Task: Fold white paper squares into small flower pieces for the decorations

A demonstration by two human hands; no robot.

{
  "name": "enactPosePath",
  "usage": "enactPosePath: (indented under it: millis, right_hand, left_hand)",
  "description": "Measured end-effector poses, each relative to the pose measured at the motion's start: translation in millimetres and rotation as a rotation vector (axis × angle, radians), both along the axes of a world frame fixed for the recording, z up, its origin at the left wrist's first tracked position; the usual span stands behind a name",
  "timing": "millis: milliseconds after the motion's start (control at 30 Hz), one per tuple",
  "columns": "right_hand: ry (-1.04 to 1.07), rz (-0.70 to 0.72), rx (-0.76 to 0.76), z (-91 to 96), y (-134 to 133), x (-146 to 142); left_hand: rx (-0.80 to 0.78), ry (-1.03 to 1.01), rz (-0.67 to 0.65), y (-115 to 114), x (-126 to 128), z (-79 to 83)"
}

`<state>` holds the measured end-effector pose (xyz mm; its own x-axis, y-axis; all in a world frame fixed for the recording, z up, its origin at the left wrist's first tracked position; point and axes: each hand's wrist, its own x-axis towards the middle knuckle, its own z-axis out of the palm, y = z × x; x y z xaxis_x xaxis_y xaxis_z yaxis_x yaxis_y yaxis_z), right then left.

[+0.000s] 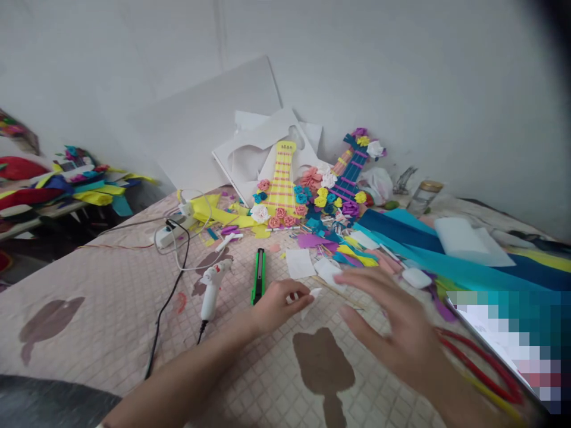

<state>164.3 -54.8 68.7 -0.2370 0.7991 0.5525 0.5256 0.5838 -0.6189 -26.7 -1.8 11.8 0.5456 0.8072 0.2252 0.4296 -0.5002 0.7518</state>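
Left hand (280, 304) pinches a small white foam piece (312, 295), probably light, easily creased; right hand (392, 324) hovers open, blurred.

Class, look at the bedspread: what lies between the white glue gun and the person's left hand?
In the head view, a green utility knife lies between the glue gun and the left hand, on the patterned bedspread.

Hands: 2, left (279, 306) and right (392, 324). Glue gun (213, 285): 1. Green cutter knife (258, 276): 1. Foam guitars w/ flowers: 2, yellow one (282, 181), blue one (350, 175). Glass jar (424, 196): 1. Power strip (172, 233): 1. White foam board (196, 128) at wall: 1 big.
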Motion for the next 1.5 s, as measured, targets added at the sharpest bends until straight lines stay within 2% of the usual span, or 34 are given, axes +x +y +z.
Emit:
enactPosePath:
  millis: [67, 167, 267, 400, 467, 567, 667, 700, 767, 933, 1067, 1267, 1400, 1500]
  right_hand:
    - [-0.178, 0.044, -0.194, -10.5, 17.5, -1.1]
    - [-0.391, 0.202, -0.487, -26.4, 41.9, -3.1]
    - [-0.409, 0.206, -0.596, -32.9, 52.4, -6.9]
    - [-0.393, 0.19, -0.601, -33.1, 54.7, -11.1]
    - [-0.341, 0.208, -0.627, -34.5, 56.9, -10.5]
    - [-0.192, 0.161, -0.661, -38.7, 63.8, -8.1]
    - [-0.106, 0.057, -0.643, -44.2, 74.2, -9.3]
    - [-0.088, 0.022, -0.637, -46.3, 78.5, -11.2]
    - [-0.047, -0.05, -0.631, -51.0, 88.3, -17.6]
    - [0.031, -0.137, -0.69, -60.9, 114.4, -41.1]
    - [0.021, -0.155, -0.781, -64.6, 129.2, -60.3]
    - [-0.039, -0.147, -0.917, -70.6, 144.5, -92.8]
    - [-0.057, -0.139, -0.96, -77.2, 150.8, -111.9]
    - [-0.031, -0.139, -0.939, -83.5, 153.0, -119.2]
  left_hand:
    - [0.082, 0.085, -0.069, 1.0, -0.8, -0.9]
    - [0.168, 0.195, -0.152, 2.8, -0.6, -5.3]
    - [0.226, 0.261, -0.168, 3.5, -0.3, -10.0]
    - [0.231, 0.254, -0.163, 1.6, -1.2, -9.1]
    - [0.209, 0.238, -0.112, 1.1, -2.7, -3.8]
    - [0.182, 0.301, 0.138, 4.6, -8.0, 8.9]
    - [0.183, 0.587, 0.437, 12.3, -16.3, 20.3]
    - [0.157, 0.71, 0.5, 14.9, -19.2, 22.3]
    - [0.121, 0.798, 0.561, 19.0, -24.3, 22.6]
    - [0.054, 0.875, 0.609, 21.2, -31.4, 13.8]
    - [0.037, 0.882, 0.627, 16.8, -34.8, 16.0]
    - [0.078, 0.856, 0.636, 1.0, -41.3, 24.2]
    - [0.132, 0.85, 0.631, -2.6, -40.4, 18.4]
    - [0.155, 0.867, 0.642, 0.7, -38.1, 11.4]
